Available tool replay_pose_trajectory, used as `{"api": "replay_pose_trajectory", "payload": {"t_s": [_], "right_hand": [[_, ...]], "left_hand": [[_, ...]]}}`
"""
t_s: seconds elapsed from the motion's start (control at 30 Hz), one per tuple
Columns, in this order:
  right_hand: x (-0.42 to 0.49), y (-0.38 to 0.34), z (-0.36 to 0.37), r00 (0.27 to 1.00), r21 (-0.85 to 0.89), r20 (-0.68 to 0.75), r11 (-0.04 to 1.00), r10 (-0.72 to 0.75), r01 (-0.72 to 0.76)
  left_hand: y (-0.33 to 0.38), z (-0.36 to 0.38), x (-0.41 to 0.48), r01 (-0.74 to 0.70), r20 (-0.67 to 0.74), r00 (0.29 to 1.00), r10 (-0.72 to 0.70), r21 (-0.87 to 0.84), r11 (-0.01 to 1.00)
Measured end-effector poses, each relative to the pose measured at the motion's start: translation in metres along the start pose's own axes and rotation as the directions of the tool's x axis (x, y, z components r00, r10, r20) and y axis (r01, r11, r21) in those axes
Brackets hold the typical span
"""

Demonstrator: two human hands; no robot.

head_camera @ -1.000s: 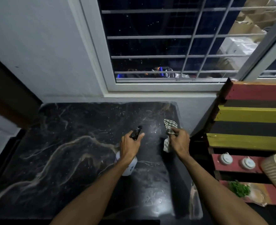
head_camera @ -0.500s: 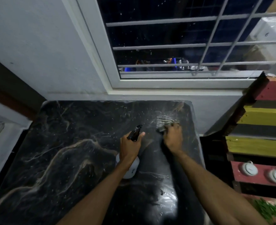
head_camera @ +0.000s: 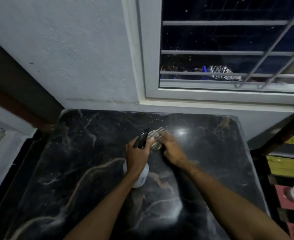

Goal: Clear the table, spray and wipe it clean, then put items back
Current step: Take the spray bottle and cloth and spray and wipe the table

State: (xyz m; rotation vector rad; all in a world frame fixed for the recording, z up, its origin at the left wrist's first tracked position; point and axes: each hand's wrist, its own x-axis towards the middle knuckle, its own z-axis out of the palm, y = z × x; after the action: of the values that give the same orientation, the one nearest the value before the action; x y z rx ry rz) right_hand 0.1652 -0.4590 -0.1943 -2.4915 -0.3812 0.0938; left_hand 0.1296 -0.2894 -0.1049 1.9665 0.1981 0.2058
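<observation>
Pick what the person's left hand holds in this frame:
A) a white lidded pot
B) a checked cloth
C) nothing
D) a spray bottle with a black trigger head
D: the left hand grips the neck of the spray bottle above the table, while the checked cloth lies under the blurred right hand.

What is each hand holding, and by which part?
The left hand grips the spray bottle by its neck. The right hand holds the bunched cloth from above, against the table.
</observation>
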Motion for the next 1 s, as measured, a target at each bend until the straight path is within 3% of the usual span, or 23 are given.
{"api": "replay_pose_trajectory", "payload": {"t_s": [0.1,0.13,0.17,0.23,0.3,0.37,0.43,0.47,0.5,0.57,0.63,0.7,0.77,0.8,0.83,0.93,1.0], "right_hand": [[0.035,0.007,-0.007,0.915,0.019,-0.193,0.933,0.355,-0.358],[0.048,-0.009,0.002,0.901,-0.001,-0.208,0.921,0.382,-0.391],[0.059,-0.028,0.014,0.926,-0.015,-0.186,0.941,0.329,-0.338],[0.074,-0.059,0.046,0.997,-0.047,-0.048,0.996,0.067,-0.07],[0.078,-0.063,0.051,0.998,-0.057,0.023,0.997,-0.059,0.061],[0.077,-0.04,0.028,0.987,-0.048,-0.086,0.989,0.139,-0.143],[0.065,-0.013,0.0,0.878,-0.008,-0.225,0.9,0.423,-0.436],[0.058,-0.01,-0.007,0.852,-0.022,-0.24,0.875,0.465,-0.484],[0.051,-0.014,-0.007,0.877,-0.069,-0.208,0.888,0.433,-0.455],[0.032,-0.024,0.001,0.973,-0.191,-0.082,0.954,0.218,-0.23],[0.01,-0.017,-0.004,0.997,-0.335,-0.011,0.939,0.077,-0.077],[-0.003,0.02,-0.04,0.967,-0.376,-0.133,0.892,0.216,-0.251],[-0.019,0.066,-0.077,0.807,-0.23,-0.316,0.785,0.498,-0.575],[-0.025,0.083,-0.086,0.742,-0.168,-0.358,0.743,0.567,-0.648],[-0.031,0.089,-0.091,0.743,-0.159,-0.352,0.746,0.569,-0.647],[-0.057,0.105,-0.09,0.932,-0.296,-0.197,0.887,0.305,-0.353],[-0.071,0.136,-0.108,0.95,-0.255,-0.17,0.919,0.263,-0.3]], "left_hand": [[-0.018,-0.025,0.022,-0.007,-0.024,1.0,0.006,-0.05,0.999],[-0.026,-0.035,0.031,-0.012,-0.039,0.999,0.01,-0.063,0.998],[-0.033,-0.041,0.039,-0.023,-0.04,0.999,0.02,-0.065,0.998],[-0.044,-0.051,0.051,-0.034,-0.017,0.999,0.033,-0.069,0.997],[-0.045,-0.058,0.057,-0.033,-0.012,0.999,0.033,-0.074,0.997],[-0.044,-0.06,0.062,-0.02,-0.001,1.0,0.02,-0.072,0.997],[-0.043,-0.061,0.065,0.01,0.043,0.999,-0.007,-0.076,0.997],[-0.043,-0.059,0.065,0.014,0.061,0.998,-0.01,-0.068,0.998],[-0.043,-0.055,0.066,0.009,0.075,0.997,-0.005,-0.054,0.998],[-0.037,-0.041,0.06,-0.007,0.107,0.994,0.011,-0.037,0.999],[-0.022,-0.024,0.05,-0.041,0.109,0.993,0.044,-0.032,0.999],[-0.01,-0.002,0.042,-0.051,0.101,0.993,0.055,-0.046,0.998],[-0.002,0.022,0.033,-0.044,0.106,0.993,0.052,-0.074,0.996],[0.003,0.034,0.029,-0.054,0.11,0.992,0.062,-0.077,0.996],[0.006,0.048,0.024,-0.064,0.125,0.99,0.072,-0.068,0.996],[0.023,0.094,0.007,-0.083,0.214,0.973,0.088,-0.032,0.996],[0.04,0.125,-0.002,-0.071,0.254,0.964,0.073,-0.018,0.997]]}}
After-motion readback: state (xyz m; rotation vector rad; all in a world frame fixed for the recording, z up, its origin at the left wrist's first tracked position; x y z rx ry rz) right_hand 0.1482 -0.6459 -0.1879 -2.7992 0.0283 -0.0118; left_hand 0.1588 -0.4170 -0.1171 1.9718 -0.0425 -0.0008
